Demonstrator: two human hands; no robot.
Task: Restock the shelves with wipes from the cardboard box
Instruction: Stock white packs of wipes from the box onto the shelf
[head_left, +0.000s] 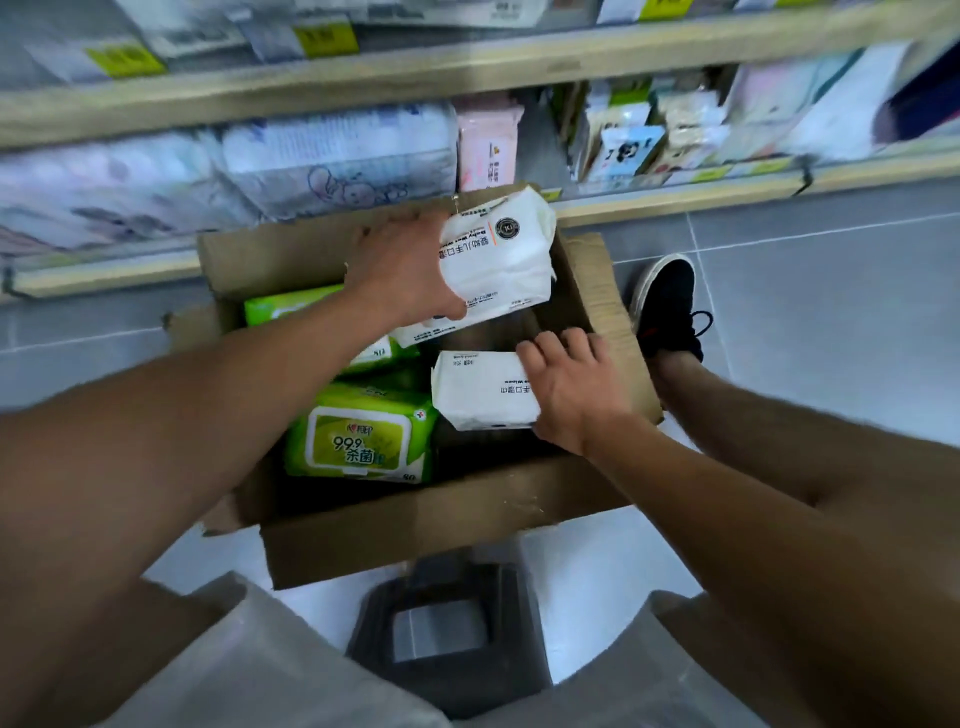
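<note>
An open cardboard box (426, 525) sits on the floor in front of me. My left hand (402, 267) grips a white wipes pack (498, 254), raised above the far side of the box. Lower right in the box, my right hand (574, 384) grips a second white wipes pack (480, 389) by its right end. Green wipes packs (358, 436) lie in the left half of the box, and another white pack (415, 332) shows under the raised one.
Low shelves (675, 200) run behind the box, stocked with diaper bags (332, 156), a pink pack (488, 143) and small boxed goods (631, 145). My black shoe (667, 306) rests right of the box. A dark stool (447, 629) stands between my knees on grey tile.
</note>
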